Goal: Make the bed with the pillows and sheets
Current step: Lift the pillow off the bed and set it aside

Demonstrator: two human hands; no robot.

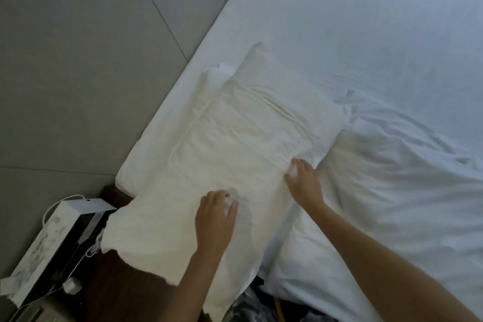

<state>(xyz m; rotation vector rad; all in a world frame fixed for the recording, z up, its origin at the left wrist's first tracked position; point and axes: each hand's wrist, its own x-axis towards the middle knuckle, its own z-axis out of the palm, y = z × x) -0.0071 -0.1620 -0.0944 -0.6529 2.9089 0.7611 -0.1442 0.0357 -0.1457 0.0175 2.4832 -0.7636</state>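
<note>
Your pillowcase [235, 138] lay on the bed [366, 21] by its floor-side edge, with the pillow filling it and its open end hanging past the bed's end over the dark wooden headboard [125, 269]. Your left hand [215, 219] pinched a fold of the pillowcase near that open end, fingers curled into the cloth. Your right hand [304, 183] gripped its edge on the side facing the second pillow [392, 217].

pillow [235, 144]: creased matt cloth | sheet [366, 34]: smooth cloth | headboard [125, 282]: dark wood
</note>
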